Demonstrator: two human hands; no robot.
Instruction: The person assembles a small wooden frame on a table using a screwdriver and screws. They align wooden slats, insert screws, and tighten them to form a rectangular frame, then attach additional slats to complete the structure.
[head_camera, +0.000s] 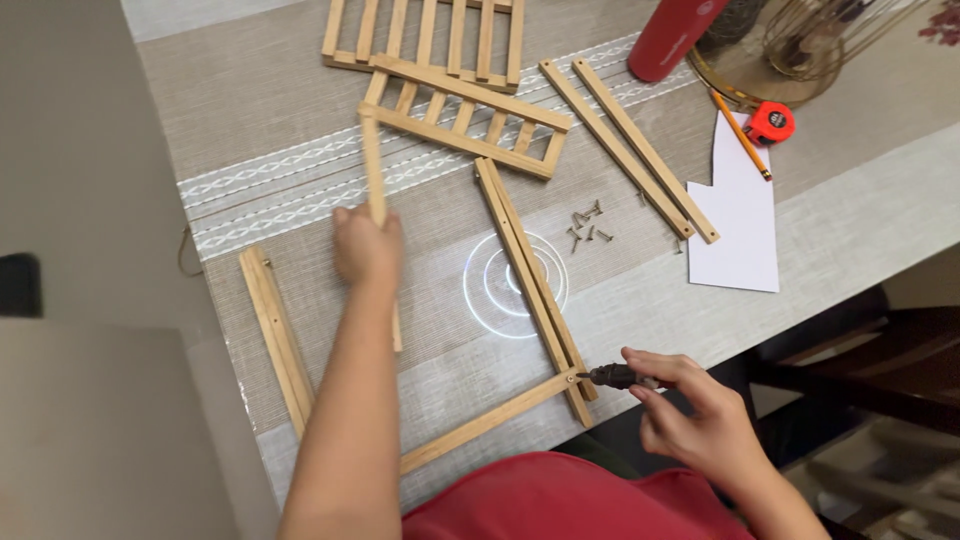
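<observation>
On the table (860, 230), left hand (366, 248) closed around a wooden slat (373, 170), right hand (690, 410) pinching a screwdriver (615, 376).

Few such things show. A red bottle (672, 38) stands at the far edge of the counter (850, 215) with a small pale printed mark near its top, too small to make out. Just right of it, past a pencil, a small red tape measure (771, 122) lies flat, bearing a round dark label on its face. No packages, signs or screens appear.
</observation>
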